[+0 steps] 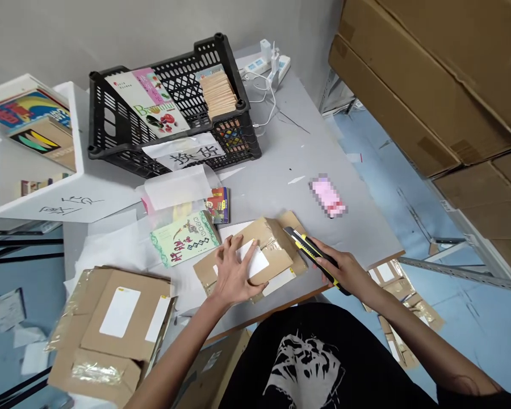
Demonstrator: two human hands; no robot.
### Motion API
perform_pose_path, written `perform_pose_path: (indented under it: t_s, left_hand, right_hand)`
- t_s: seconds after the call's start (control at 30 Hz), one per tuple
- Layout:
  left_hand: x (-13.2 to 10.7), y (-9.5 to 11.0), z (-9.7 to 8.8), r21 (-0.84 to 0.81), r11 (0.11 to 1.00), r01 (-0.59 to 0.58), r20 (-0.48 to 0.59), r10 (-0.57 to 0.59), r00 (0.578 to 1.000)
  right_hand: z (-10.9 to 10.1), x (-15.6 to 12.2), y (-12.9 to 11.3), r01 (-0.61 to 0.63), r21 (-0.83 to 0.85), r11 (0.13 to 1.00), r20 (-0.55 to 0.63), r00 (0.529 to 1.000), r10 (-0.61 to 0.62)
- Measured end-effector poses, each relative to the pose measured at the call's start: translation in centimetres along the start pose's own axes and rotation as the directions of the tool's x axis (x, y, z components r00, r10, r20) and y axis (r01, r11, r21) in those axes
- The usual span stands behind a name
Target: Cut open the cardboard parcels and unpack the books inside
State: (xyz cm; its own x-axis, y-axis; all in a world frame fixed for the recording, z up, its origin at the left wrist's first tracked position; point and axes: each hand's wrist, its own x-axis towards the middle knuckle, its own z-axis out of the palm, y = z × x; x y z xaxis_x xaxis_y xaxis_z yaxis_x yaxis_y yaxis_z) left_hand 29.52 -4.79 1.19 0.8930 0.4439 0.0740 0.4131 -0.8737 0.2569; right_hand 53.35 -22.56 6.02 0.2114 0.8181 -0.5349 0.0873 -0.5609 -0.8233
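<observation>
A brown cardboard package (276,233) with white labels and clear tape lies near the table's front edge. My left hand (234,270) presses on it with fingers spread over the label. In my right hand (344,270) is a yellow and black utility knife (313,250), its blade out and pointing at the package's right end. Whether the blade touches the cardboard I cannot tell. Left of the package lies a green-bordered booklet (185,238), with a small colourful box (218,204) behind it.
A black plastic crate (174,122) holding books stands at the back, beside a white foam box (74,187). Flattened cardboard (97,324) overhangs the left front. A pink blurred object (327,196), a power strip (279,68) and stacked cartons (409,85) are to the right.
</observation>
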Motion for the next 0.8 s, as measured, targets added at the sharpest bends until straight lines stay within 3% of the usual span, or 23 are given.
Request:
perform_pose_path:
  t_s: [0.2, 0.43, 0.8]
  left_hand:
    - [-3.2, -1.2, -0.4, -0.057, 0.994, 0.095, -0.194, -0.105, 0.975]
    - [-4.6, -1.6, -0.6, -0.106, 0.985, 0.136, -0.198, -0.155, 0.968]
    - [-5.2, -1.7, -0.4, -0.114, 0.976, 0.187, -0.175, -0.205, 0.963]
  right_hand:
    - [0.8, 0.9, -3.4, 0.168, -0.247, 0.954, 0.051, 0.986, -0.160]
    - [2.5, 1.9, -6.2, 0.286, -0.355, 0.890, 0.148, 0.957, -0.248]
    - [3.0, 2.4, -7.9, 0.283, -0.385, 0.879, 0.184, 0.956, -0.227]
